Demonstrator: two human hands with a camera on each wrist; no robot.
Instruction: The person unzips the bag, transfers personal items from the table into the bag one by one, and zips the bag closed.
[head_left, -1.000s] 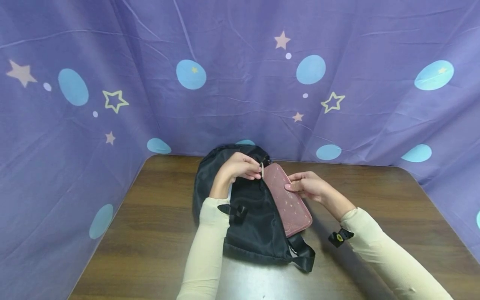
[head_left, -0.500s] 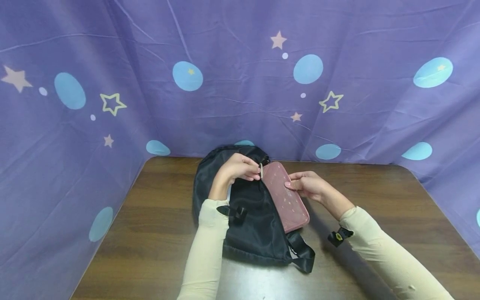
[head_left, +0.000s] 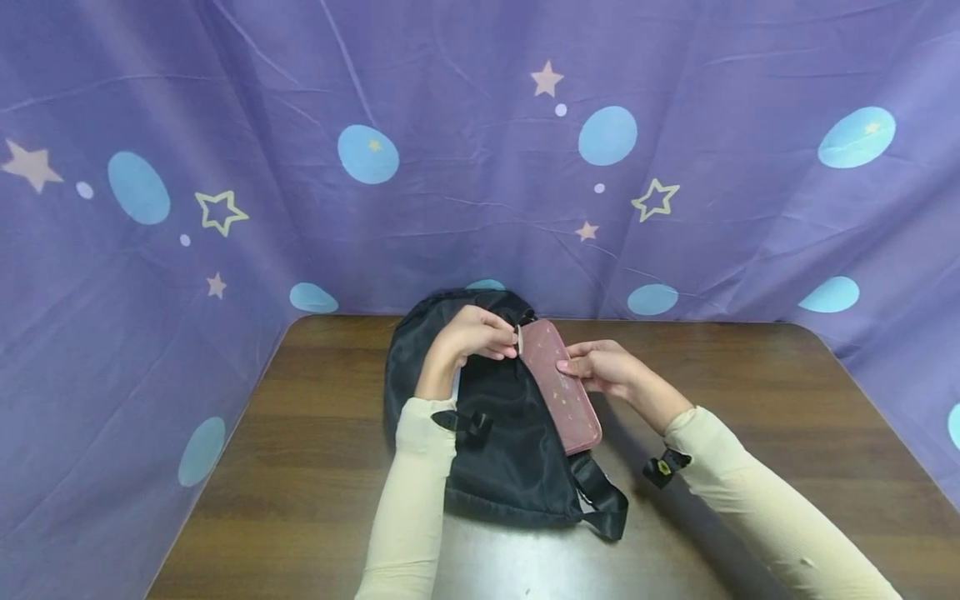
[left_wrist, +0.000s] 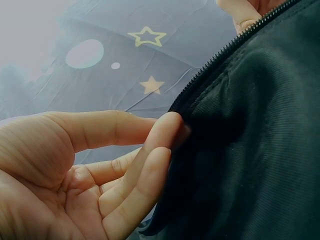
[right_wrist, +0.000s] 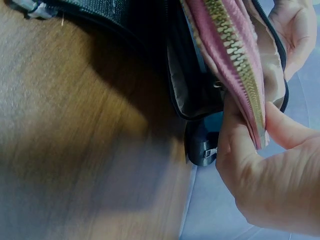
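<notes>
Nearest to the person, two cream sleeves [head_left: 411,508] are reaching forward over the wooden bench [head_left: 300,467]. A black buckle [head_left: 662,468] is lying on the bench just beside the right forearm. Between the arms a black backpack [head_left: 510,450] is lying flat, and its webbing strap [head_left: 603,504] is curling at the near corner.

The left hand [head_left: 468,333] is resting on the upper part of the backpack and is pinching the fabric edge by the zipper [left_wrist: 225,50] between thumb and fingers; in the left wrist view the fingertips [left_wrist: 167,127] are touching the dark cloth just under the zipper teeth. The right hand [head_left: 600,367] is gripping a pink pouch [head_left: 561,387] with small gold marks, thumb on one face and fingers on the other. The pouch is standing tilted on its long edge, and its left side is sitting inside the open mouth of the backpack. In the right wrist view the pouch's own gold zipper [right_wrist: 235,55] is running along its edge, with a beige lining [right_wrist: 190,75] of the backpack beside it.

The two hands are near each other, but not touching. Behind the bench a purple curtain [head_left: 480,167] with blue circles and stars is hanging.
</notes>
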